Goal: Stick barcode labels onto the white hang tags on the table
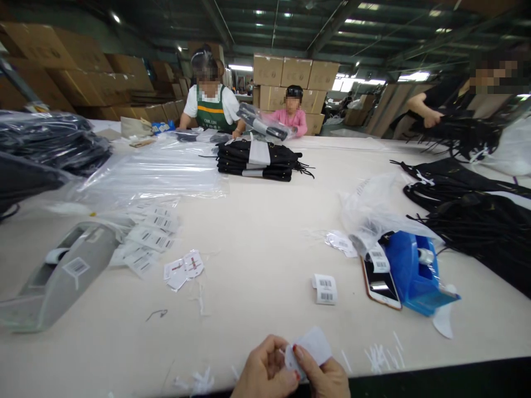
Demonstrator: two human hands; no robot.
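Observation:
Near the table's front edge, my left hand [269, 369] and my right hand [323, 373] meet around a small white tag [312, 348]. Both hands pinch it between thumb and fingers. Beyond them lies a white barcode label strip [326, 289]. To its right are a phone [380, 284] and a blue tape dispenser [415, 271], with another barcode label [379, 258] hanging over the phone's top. Printed tags [185, 269] lie left of centre, beside barcode labels [151, 237] and a grey dispenser [74, 276].
Black folded goods [255, 160] are stacked mid-table. Clear plastic bags [157, 171] and wrapped goods [45, 141] lie left; black corded goods [477, 210] lie right. White scraps [384, 358] lie by the front edge. Two people sit across the table; another stands at right holding black goods.

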